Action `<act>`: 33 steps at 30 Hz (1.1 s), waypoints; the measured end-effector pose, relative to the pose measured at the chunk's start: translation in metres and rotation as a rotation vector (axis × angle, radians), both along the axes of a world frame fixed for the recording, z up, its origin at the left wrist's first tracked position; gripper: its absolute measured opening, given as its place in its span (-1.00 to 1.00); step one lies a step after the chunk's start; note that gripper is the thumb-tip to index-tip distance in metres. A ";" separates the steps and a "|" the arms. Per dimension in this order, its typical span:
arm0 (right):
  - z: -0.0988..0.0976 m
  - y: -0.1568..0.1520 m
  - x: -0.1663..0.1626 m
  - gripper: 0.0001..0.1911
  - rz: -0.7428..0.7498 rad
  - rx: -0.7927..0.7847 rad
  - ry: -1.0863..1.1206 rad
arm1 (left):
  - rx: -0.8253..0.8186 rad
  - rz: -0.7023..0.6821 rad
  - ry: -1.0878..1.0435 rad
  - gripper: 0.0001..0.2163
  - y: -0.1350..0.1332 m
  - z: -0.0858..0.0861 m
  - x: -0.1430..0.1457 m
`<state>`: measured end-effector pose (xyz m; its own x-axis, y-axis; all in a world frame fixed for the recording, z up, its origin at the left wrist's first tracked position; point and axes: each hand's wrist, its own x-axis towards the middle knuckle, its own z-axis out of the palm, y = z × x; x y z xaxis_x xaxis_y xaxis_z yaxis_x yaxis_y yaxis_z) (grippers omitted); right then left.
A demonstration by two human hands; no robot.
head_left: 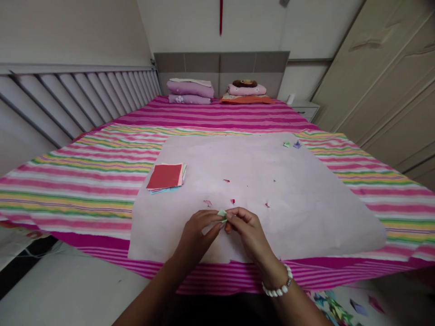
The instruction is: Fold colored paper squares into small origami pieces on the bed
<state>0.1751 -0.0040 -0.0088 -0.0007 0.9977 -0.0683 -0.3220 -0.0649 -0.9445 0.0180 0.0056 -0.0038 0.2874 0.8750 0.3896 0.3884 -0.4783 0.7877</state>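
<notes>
A small piece of folded pale green paper is pinched between my two hands, just above the near part of a large pale sheet. My left hand grips its left side between thumb and fingers. From the right, my right hand holds it in a closed pinch, and that wrist wears a white bead bracelet. The fingertips hide part of the folds. To the left on the sheet lies a stack of square coloured paper, red on top.
A green folded piece and a purple folded piece sit at the sheet's far right. Several dark red marks show on the sheet. Folded coloured pieces lie low on the right, below the bed's edge. A slatted rail borders the left.
</notes>
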 end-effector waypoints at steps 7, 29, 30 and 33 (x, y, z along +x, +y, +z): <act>-0.001 -0.002 0.001 -0.73 0.099 0.019 -0.024 | -0.176 0.024 -0.169 -0.92 0.000 0.009 -0.002; 0.003 -0.007 -0.004 -0.70 0.191 0.026 -0.151 | -0.656 -0.095 -0.445 -0.79 0.003 0.022 0.005; 0.003 -0.008 -0.005 -0.70 0.193 0.025 -0.145 | -0.665 -0.114 -0.423 -0.83 0.003 0.023 0.004; 0.004 -0.009 -0.007 -0.70 0.205 0.015 -0.116 | -0.654 -0.123 -0.409 -0.82 0.002 0.024 0.004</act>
